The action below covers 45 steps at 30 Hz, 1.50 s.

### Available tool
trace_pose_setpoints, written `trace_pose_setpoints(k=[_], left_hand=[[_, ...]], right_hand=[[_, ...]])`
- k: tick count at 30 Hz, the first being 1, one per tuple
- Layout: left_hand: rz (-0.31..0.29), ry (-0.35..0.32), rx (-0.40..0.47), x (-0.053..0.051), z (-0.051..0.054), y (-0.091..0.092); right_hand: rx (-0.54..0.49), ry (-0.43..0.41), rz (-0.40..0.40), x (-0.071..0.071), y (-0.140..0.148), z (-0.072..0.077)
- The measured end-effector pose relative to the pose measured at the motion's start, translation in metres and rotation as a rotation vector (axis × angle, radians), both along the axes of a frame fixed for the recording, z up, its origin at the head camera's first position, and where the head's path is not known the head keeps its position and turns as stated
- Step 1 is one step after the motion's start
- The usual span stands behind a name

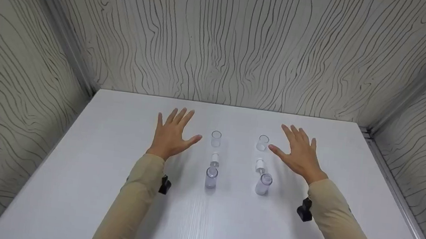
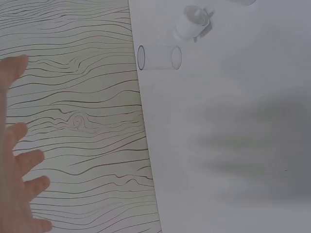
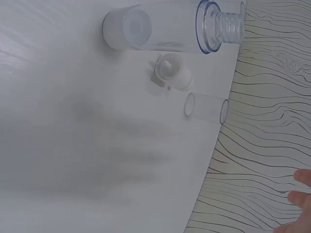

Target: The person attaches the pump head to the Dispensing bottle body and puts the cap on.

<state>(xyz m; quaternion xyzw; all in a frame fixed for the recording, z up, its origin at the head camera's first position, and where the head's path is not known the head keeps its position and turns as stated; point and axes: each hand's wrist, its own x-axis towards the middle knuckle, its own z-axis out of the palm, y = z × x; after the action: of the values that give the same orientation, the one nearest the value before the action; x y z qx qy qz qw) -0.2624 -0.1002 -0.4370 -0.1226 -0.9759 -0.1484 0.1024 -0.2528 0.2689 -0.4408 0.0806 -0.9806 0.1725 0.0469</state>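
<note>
My left hand (image 1: pixel 171 138) hovers over the white table with its fingers spread, holding nothing. Its thumb points toward a clear cylindrical cap (image 1: pixel 216 139). My right hand (image 1: pixel 299 154) is likewise spread and holds nothing, its thumb close to a second clear cap (image 1: pixel 262 143). Nearer me than each cap is a white pump head, one on the left (image 1: pixel 215 159) and one on the right (image 1: pixel 260 165). In front of these stand two clear bottles without tops, the left bottle (image 1: pixel 211 178) and the right bottle (image 1: pixel 264 184). In the right wrist view, the right bottle (image 3: pixel 165 26) shows a threaded neck.
Wood-grain patterned panels (image 1: pixel 213 40) rise behind the table (image 1: pixel 182 219) and on both sides. A metal rail (image 1: pixel 405 207) runs along the right edge. Each sleeve carries a small black device on its inner side, such as the left device (image 1: pixel 165 185).
</note>
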Motion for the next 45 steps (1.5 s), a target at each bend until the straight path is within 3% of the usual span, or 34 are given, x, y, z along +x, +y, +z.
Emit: trace_pose_setpoints(k=[5, 14, 22, 27, 35, 41, 45], left_hand=[[-0.044, -0.024, 0.035, 0.003, 0.0, -0.001], [-0.152, 0.027, 0.111, 0.01, -0.012, 0.0], [-0.191, -0.12, 0.27, 0.02, -0.029, 0.003], [-0.201, -0.174, 0.343, 0.026, -0.04, 0.005], [-0.245, -0.305, 0.557, 0.035, -0.066, 0.01], [-0.248, -0.376, 0.624, 0.043, -0.085, 0.018], [-0.245, -0.378, 0.66, 0.048, -0.095, 0.025]], right_hand=[[-0.072, 0.033, 0.052, 0.003, -0.001, -0.007], [-0.214, 0.004, 0.05, 0.008, 0.001, -0.018], [-0.308, 0.035, 0.063, 0.011, -0.002, -0.025], [-0.358, 0.038, 0.084, 0.012, -0.009, -0.025], [-0.359, 0.047, 0.121, 0.013, -0.025, -0.025], [-0.345, 0.043, 0.153, 0.013, -0.039, -0.021], [-0.325, 0.053, 0.162, 0.013, -0.051, -0.018]])
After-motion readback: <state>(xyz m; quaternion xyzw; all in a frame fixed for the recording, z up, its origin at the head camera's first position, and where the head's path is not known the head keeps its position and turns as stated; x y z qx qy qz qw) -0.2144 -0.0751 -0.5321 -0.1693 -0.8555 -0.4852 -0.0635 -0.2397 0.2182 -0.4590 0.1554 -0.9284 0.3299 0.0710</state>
